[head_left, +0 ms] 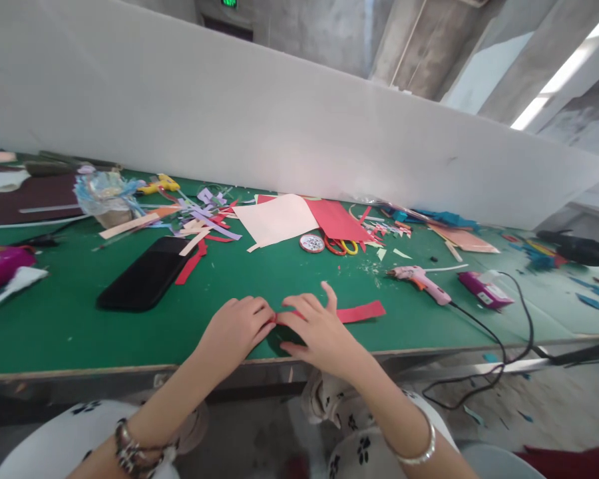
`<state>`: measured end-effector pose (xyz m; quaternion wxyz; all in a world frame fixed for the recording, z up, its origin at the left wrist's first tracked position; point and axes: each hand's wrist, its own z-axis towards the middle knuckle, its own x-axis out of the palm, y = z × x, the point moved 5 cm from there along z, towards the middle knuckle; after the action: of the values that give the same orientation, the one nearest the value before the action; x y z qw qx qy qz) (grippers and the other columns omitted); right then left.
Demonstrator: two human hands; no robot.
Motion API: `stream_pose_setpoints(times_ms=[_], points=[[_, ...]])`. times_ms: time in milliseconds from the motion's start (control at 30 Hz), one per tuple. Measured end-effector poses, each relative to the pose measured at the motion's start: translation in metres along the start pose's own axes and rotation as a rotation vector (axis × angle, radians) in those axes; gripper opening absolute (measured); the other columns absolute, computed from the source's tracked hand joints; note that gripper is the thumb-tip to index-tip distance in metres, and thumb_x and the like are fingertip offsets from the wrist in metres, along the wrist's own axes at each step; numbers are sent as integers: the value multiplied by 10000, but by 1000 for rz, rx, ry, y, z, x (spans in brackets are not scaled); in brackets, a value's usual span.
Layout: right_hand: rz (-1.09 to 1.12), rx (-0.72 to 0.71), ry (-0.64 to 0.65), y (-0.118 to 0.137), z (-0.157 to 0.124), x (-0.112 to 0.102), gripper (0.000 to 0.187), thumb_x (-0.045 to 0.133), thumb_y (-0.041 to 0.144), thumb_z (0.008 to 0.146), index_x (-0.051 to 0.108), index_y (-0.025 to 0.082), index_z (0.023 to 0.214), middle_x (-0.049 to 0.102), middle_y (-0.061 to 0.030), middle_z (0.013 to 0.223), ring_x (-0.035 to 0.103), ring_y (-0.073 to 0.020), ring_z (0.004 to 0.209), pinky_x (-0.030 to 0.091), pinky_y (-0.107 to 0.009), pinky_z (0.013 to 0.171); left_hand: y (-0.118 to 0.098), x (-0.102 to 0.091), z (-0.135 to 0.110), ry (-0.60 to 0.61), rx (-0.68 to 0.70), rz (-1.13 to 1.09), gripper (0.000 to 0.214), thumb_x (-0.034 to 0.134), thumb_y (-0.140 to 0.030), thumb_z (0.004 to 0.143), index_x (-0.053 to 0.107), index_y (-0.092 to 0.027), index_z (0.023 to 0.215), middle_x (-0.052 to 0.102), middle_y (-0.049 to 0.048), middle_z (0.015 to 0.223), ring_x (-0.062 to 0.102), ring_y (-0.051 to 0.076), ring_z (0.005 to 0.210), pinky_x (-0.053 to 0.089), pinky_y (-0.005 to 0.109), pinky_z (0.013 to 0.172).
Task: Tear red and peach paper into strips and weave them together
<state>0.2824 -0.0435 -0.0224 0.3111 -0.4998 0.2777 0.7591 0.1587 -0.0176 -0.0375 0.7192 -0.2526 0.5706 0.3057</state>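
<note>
Step in hand: judged to be handling of the red strip at its left end, by left hand and right hand together.
Method, left: best used as the anchor, with light, even pressure so that the end neither creases nor slips.
Method, right: best worked in small movements close to the left fingertips, the strip's edges kept in line and its tail flat.
Red strip, position: near the front edge of the green table; left end at the meeting fingertips, middle hidden beneath the right hand, tail bare and reaching out to the right.
Left hand, fingers: pressed together, thumb below, seemingly pinching the strip's end; exact grip partly covered.
Right hand, fingers: spread, little finger raised, thumb apart from the index; foremost tips at the strip, just beside the left fingertips.
Phone: black, left of the hands, apart from them.
Glue gun: pink, beyond the strip's tail, well apart from both hands.
Sheets: pink sheet and red sheet, overlapping, towards the white partition.
</note>
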Motion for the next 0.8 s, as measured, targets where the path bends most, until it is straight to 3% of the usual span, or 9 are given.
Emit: stream_pose_setpoints(times_ms=[133,267,433,800], points=[[72,-9,19,0,4,21,77,521,217,840,541,198,912,594,-11,868,516,-142,841,246,-396,966,-3,0,-1,11,22,16,234,403,-253,901,599,-184,792,608,27,805,507,165,724,308,286,599],[159,43,36,-7,6,26,97,506,212,854,572,180,918,584,-35,870,510,-150,827,395,-274,750,6,-6,-6,-41,31,-63,230,417,-278,896,626,-201,837,615,30,864,503,175,772,335,289,632],[187,55,34,-8,9,25,105,519,231,851,607,185,884,580,-39,871,498,-155,818,404,-264,719,20,-7,-15,30,-42,-225,254,401,-269,891,629,-194,808,596,18,804,533,136,696,358,246,593],[242,121,18,-12,15,27,140,490,213,871,605,178,798,608,-12,793,528,-128,765,352,-259,698,25,-9,-21,71,-286,-349,279,399,-339,872,589,-196,725,586,6,765,547,143,732,352,218,578]])
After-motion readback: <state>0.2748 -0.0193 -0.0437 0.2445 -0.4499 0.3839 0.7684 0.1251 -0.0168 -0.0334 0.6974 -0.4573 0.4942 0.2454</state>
